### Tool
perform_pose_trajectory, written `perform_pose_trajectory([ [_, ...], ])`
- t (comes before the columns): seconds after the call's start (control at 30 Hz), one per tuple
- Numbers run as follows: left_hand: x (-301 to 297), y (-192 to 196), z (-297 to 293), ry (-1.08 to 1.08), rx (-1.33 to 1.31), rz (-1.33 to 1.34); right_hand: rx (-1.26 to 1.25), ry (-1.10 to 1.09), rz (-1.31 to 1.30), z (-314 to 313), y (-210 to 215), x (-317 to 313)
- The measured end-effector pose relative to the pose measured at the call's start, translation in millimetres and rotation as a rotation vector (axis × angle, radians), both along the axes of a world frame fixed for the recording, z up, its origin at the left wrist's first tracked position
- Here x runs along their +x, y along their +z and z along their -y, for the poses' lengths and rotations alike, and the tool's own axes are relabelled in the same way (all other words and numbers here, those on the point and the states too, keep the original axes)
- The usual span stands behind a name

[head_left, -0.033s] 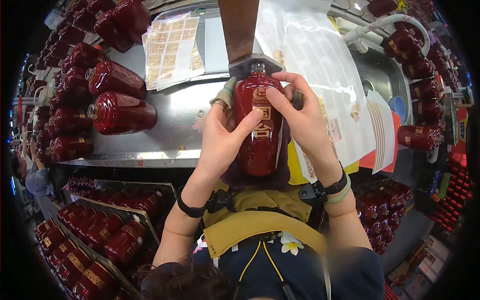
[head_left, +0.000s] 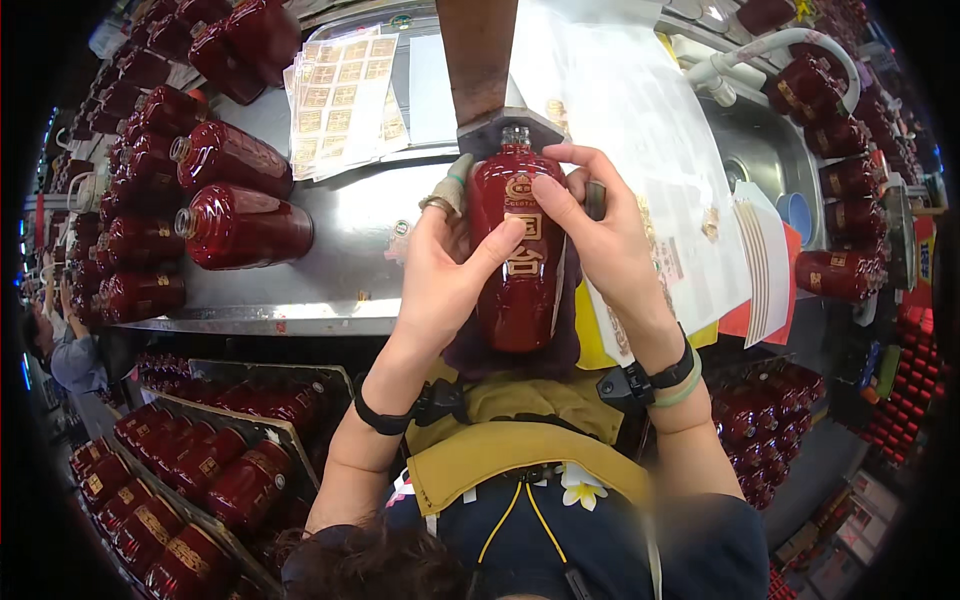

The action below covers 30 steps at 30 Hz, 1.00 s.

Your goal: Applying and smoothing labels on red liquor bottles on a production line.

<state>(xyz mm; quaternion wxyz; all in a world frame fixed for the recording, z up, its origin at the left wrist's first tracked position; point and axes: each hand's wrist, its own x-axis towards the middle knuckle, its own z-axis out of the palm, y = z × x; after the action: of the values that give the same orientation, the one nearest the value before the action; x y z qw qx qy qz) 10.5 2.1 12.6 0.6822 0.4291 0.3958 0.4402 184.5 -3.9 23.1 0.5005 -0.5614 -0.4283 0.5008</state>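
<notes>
I hold a glossy dark-red bottle [head_left: 520, 285] with gold labels over the front edge of a steel table [head_left: 350, 270]. Its neck points away from me into a grey metal bracket [head_left: 490, 128] under a brown post. My left hand [head_left: 440, 270] grips the bottle's left side, thumb pressed on the lower gold label. My right hand [head_left: 605, 240] grips the right side, with the forefinger on the upper gold label. A dark cloth lies under the bottle.
Several red bottles [head_left: 240, 225] lie on the table's left. Sheets of gold labels [head_left: 345, 95] and white paper sheets [head_left: 640, 110] lie behind. A sink [head_left: 770, 150] with a hose sits at the right. Crates of bottles [head_left: 200, 470] stand below left. A person [head_left: 70, 350] is at the far left.
</notes>
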Motion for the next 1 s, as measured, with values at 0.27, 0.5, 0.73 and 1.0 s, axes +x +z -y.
perform_pose_trajectory([
  [0.27,7.2,4.7,-14.2,0.079,-0.139,0.115,0.002,-0.004,-0.037,2.2,-0.6,-3.2],
  [0.5,5.0,1.3,-15.9,0.063,-0.154,0.135,-0.020,-0.005,-0.046,2.1,2.0,-3.9],
  [0.73,7.4,3.4,-15.7,0.080,-0.153,0.142,-0.014,0.016,-0.078,1.0,1.0,-1.7],
  [1.0,-2.3,9.4,-18.3,0.014,-0.257,0.134,0.329,0.009,0.389,-17.5,35.1,22.3],
])
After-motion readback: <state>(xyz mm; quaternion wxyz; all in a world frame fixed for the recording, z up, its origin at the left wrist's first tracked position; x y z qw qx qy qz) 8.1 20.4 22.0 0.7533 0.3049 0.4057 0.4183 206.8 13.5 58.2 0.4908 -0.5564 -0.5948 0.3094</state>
